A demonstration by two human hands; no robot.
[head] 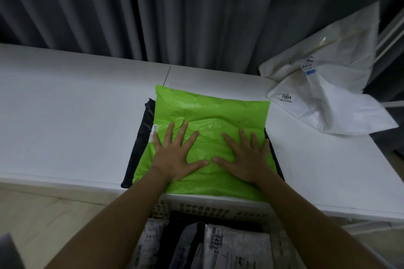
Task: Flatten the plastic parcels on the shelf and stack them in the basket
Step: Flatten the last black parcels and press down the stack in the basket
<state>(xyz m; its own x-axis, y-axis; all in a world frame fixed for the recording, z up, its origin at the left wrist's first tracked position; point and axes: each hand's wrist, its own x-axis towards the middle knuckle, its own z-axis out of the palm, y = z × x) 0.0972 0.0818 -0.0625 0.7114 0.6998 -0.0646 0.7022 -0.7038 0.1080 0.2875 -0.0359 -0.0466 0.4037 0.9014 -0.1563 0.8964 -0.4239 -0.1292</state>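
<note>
A bright green plastic parcel (209, 111) lies on the white shelf (72, 120), on top of a black parcel (140, 142) whose edges show at its left and right. My left hand (177, 155) and my right hand (244, 157) both press flat on the green parcel's near half, fingers spread and straight, thumbs nearly meeting. Below the shelf's front edge stands a white basket (207, 206) holding several grey, white and black parcels (231, 247). My forearms pass over the basket.
Two white plastic parcels (328, 85) lie crumpled at the shelf's right end, one labelled 7004. A dark grey curtain (175, 11) hangs behind the shelf. Beige floor (54, 214) shows at lower left.
</note>
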